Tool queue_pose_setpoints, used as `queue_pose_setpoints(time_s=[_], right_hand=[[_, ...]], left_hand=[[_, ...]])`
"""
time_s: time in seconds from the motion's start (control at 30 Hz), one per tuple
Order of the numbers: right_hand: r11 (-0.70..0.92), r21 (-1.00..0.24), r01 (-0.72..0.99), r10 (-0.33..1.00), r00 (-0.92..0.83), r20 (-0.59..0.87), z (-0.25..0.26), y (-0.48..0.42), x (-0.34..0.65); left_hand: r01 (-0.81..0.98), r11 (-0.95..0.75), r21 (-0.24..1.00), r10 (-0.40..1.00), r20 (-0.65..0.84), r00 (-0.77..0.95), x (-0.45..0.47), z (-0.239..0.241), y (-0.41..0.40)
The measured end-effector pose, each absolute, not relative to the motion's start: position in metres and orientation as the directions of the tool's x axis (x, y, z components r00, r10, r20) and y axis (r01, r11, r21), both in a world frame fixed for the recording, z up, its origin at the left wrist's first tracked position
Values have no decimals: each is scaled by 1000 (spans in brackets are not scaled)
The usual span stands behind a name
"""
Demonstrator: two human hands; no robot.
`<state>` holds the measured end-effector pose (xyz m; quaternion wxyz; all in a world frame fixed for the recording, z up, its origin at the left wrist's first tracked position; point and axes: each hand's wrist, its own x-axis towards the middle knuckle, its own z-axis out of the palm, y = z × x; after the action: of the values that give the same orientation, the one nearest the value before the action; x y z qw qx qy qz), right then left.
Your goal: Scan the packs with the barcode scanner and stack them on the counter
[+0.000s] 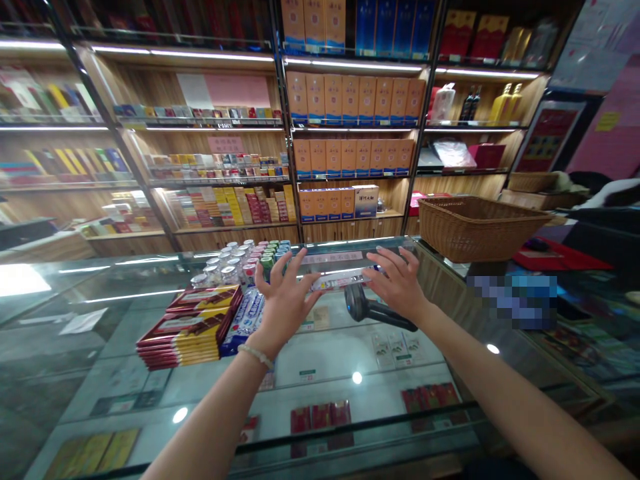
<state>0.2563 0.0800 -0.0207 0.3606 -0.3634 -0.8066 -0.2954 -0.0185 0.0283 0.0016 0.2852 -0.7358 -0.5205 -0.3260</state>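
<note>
A long, narrow, pale wrapped packet (pixel 343 280) lies crosswise between my two hands, above the counter's far side. My left hand (pixel 283 300), a beaded bracelet at its wrist, has its fingers spread and its thumb at the packet's left end. At the other end is my right hand (pixel 400 283), fingers also apart and thumb close against the packet. Whether either hand bears its weight is hard to see. Just below the packet, a black handheld scanner (pixel 356 303) with a small blue light rests on the glass. Blue-and-white packets (pixel 245 317) are partly hidden behind my left hand.
Stacked red-and-yellow chocolate bars (pixel 193 327) and several small capped containers (pixel 233 260) stand left on the glass counter (pixel 330 380). A wicker basket (pixel 475 230) sits at the right. Beyond the counter, shelves hold orange boxes (pixel 350 97).
</note>
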Motion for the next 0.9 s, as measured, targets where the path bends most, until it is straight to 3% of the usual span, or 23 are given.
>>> queue_pose_setpoints(time_s=[0.23,0.4,0.53,0.67,0.9], right_hand=[[538,64,840,447,-349,824,-9,67,257],[543,-108,833,537,-245,807,-3,62,256],[557,-176,812,557,-208,804,-6,66,257],[574,-140,807,520,-227,823,-9,68,259],[564,52,824,406,-331,852,-14,69,260]], left_hand=[[942,-335,-25,580,782,227,-16,3,26],[920,-378,108,607,779,158,-16,6,25],[908,-353,225,654,754,68,-12,5,28],[871,-369,325,703,711,33,-10,4,31],[823,-386,416,775,630,44,-13,4,35]])
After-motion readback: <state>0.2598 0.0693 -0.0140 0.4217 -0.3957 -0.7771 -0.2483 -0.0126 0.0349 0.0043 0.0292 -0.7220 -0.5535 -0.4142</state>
